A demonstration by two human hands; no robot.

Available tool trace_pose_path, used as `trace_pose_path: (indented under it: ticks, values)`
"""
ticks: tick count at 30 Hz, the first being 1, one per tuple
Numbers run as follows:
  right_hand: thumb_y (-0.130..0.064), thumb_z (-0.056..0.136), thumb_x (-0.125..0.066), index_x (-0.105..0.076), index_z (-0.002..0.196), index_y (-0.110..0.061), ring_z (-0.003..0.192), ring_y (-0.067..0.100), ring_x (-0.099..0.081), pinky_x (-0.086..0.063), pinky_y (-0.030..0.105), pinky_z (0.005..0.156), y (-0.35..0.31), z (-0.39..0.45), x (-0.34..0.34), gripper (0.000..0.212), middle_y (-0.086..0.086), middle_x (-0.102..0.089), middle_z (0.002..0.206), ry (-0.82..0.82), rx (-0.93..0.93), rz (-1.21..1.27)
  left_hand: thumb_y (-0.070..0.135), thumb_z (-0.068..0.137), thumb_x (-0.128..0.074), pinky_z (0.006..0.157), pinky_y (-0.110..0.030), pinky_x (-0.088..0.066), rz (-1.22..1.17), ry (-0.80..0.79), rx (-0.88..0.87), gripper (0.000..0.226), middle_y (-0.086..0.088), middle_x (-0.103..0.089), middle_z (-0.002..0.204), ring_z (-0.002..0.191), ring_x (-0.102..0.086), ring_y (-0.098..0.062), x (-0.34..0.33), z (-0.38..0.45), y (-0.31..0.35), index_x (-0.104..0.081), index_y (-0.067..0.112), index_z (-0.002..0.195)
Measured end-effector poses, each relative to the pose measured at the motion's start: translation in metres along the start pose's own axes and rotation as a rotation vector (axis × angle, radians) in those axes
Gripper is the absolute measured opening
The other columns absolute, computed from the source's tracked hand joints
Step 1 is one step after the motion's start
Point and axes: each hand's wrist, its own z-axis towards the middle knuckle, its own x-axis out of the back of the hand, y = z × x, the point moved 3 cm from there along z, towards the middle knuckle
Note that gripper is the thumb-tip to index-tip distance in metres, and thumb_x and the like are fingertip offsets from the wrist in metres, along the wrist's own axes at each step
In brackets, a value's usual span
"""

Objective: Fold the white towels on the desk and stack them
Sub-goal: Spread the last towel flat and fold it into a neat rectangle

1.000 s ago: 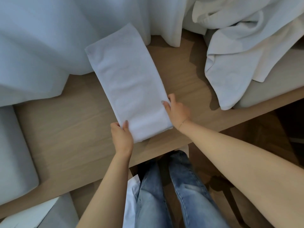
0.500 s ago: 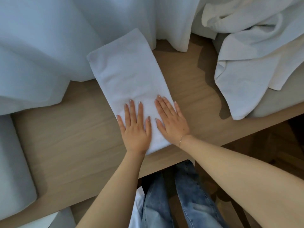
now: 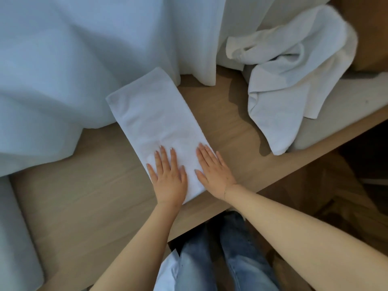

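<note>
Flat, both the left hand (image 3: 169,177) and right hand (image 3: 214,171) press the folded towel (image 3: 155,124) near the desk (image 3: 84,206) edge.

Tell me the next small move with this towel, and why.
Probably fold the towel in half, bringing its near end to the far end: it lies as a long flat strip, with the left hand and right hand pressing flat on its near end.
</note>
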Motion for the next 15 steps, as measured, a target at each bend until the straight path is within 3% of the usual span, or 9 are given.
trace_pose_path:
  ticks: [3, 5, 7, 9, 15]
  values:
    - [-0.041, 0.105, -0.024, 0.009, 0.153, -0.018, 0.147, 0.009, 0.017, 0.009, 0.030, 0.119, 0.016, -0.027, 0.017, 0.063, -0.005, 0.019, 0.160, -0.090, 0.017, 0.164, 0.029, 0.101, -0.034, 0.122, -0.047, 0.001, 0.000, -0.063, -0.054, 0.063, -0.009, 0.009, 0.164, 0.152, 0.008, -0.023, 0.021, -0.007, 0.019, -0.006, 0.019, 0.157]
    - [-0.041, 0.104, -0.031, 0.004, 0.155, -0.024, 0.146, 0.009, 0.012, 0.003, 0.029, 0.117, 0.034, -0.040, 0.034, 0.064, -0.008, 0.013, 0.161, -0.043, -0.021, 0.282, 0.027, 0.101, -0.036, 0.122, -0.044, 0.001, -0.016, -0.021, -0.135, 0.061, -0.006, 0.004, 0.165, 0.152, 0.005, -0.020, 0.036, -0.009, 0.037, -0.011, 0.021, 0.157]
    - [-0.043, 0.103, -0.033, -0.002, 0.155, -0.026, 0.149, 0.013, -0.004, -0.018, 0.036, 0.120, 0.060, -0.051, 0.049, 0.063, -0.011, 0.009, 0.162, 0.047, -0.076, 0.366, 0.028, 0.102, -0.036, 0.121, -0.042, 0.003, -0.038, 0.003, -0.193, 0.060, -0.003, 0.003, 0.165, 0.152, 0.006, -0.019, 0.046, -0.007, 0.061, -0.011, 0.023, 0.157]
    - [-0.045, 0.102, -0.034, -0.008, 0.156, -0.026, 0.145, 0.014, -0.021, -0.040, 0.032, 0.108, 0.095, -0.058, 0.063, 0.062, -0.015, 0.010, 0.161, 0.152, -0.108, 0.375, 0.032, 0.103, -0.035, 0.121, -0.039, 0.002, -0.063, -0.006, -0.211, 0.061, 0.000, 0.002, 0.165, 0.152, 0.004, -0.018, 0.051, -0.001, 0.088, -0.007, 0.024, 0.157]
    - [-0.040, 0.102, -0.037, -0.012, 0.155, -0.024, 0.146, 0.015, -0.017, -0.030, 0.030, 0.112, 0.231, -0.058, 0.094, 0.061, -0.009, 0.008, 0.162, 0.271, -0.225, 0.321, 0.028, 0.100, -0.046, 0.120, -0.039, -0.018, -0.206, -0.083, -0.210, 0.060, 0.000, -0.016, 0.163, 0.150, -0.014, -0.020, 0.042, 0.035, 0.188, -0.021, 0.023, 0.155]
